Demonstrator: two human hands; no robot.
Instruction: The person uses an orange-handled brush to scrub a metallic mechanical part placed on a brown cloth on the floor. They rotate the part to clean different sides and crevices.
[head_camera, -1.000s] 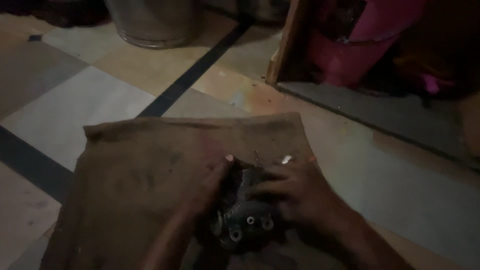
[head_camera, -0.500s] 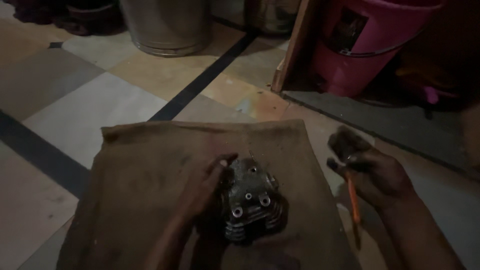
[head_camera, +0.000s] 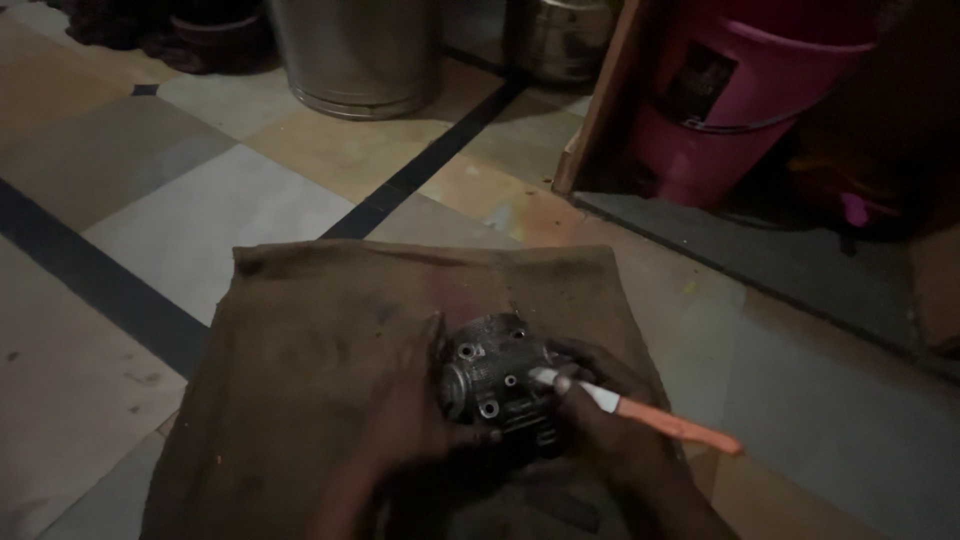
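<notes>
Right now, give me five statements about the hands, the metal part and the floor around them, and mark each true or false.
1. The left hand rests on the dark metal part. True.
2. The right hand holds a tool with an orange handle. True.
3. The metal part lies on bare tile. False: it lies on a brown burlap cloth.
4. A pink bucket stands at upper right. True.
5. The steel drum stands on the cloth. False: it stands on the tiled floor, beyond the cloth.

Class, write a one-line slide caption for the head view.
Left hand steadies a metal engine part on burlap; right hand holds an orange-handled tool.
</notes>
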